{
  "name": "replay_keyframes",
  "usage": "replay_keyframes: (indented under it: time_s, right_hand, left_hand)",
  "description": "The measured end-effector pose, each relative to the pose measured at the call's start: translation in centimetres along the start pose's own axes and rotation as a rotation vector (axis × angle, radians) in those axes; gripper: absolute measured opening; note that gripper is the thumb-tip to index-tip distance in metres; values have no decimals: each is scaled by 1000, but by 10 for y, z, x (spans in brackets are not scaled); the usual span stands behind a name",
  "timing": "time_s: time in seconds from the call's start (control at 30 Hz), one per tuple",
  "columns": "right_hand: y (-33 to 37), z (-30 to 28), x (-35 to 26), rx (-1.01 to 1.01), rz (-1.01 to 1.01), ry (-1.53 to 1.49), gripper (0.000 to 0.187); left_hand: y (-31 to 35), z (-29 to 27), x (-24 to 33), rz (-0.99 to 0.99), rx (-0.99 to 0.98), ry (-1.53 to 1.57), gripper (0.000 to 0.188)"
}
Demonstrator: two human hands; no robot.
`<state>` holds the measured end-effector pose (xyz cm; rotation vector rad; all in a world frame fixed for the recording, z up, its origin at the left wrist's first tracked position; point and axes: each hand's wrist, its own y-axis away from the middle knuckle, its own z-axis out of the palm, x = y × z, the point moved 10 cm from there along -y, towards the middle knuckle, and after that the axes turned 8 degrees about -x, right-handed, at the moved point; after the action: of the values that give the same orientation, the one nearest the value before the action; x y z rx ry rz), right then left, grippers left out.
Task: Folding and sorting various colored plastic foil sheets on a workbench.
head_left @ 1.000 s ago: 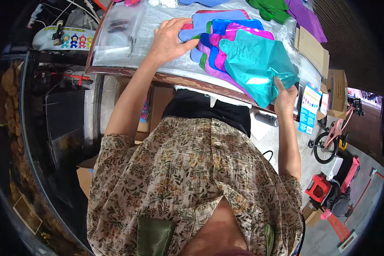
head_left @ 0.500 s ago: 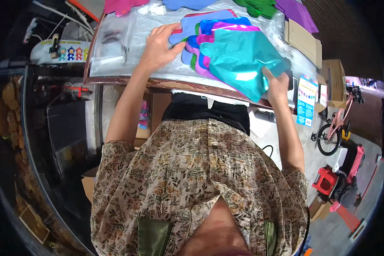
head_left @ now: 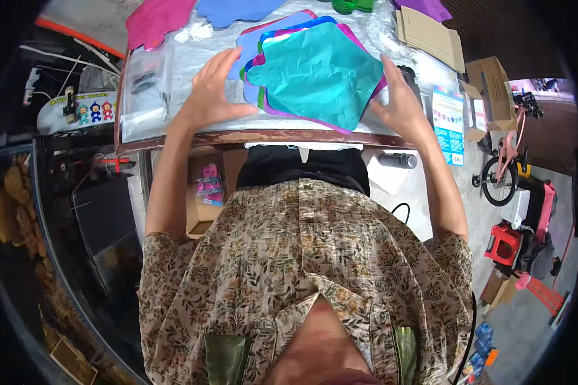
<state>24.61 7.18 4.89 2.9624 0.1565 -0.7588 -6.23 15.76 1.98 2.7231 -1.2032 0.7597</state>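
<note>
A stack of flat, shiny foil sheets with rounded lobes lies on the table before me. The teal foil sheet (head_left: 321, 74) is on top, and purple, blue, green, red and periwinkle edges stick out beneath it. My left hand (head_left: 213, 93) is open at the stack's left side, its thumb by the lower left edge and its fingers spread by the periwinkle foil (head_left: 237, 68). At the right corner, my right hand (head_left: 401, 106) is open too, with thumb and fingers apart around the edge.
Pink (head_left: 157, 22), blue (head_left: 234, 9), green and purple foil pieces lie along the table's far side. Brown cardboard pieces (head_left: 430, 38) are at the far right, near a blue printed card (head_left: 448, 125). A cardboard box (head_left: 205, 192) with pink packets is below the table.
The teal sheet, earlier held at its right end by my right hand, now lies flat and squared on the stack. Both hands have opened at its sides, the right one letting go.
</note>
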Motion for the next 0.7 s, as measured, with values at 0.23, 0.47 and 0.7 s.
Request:
replay_keyframes:
  time_s: [0.23,0.47,0.7]
  right_hand:
    - [-28,17,18,-114,-15,122,94]
    - [-25,23,17,-190,17,-88,90]
    - [-52,29,18,24,30,-52,85]
  left_hand:
    - [-16,6,-21,-59,-17,146,111]
    - [-9,2,-16,-55,-56,92,115]
    - [-27,4,-33,-71,-97,115,118]
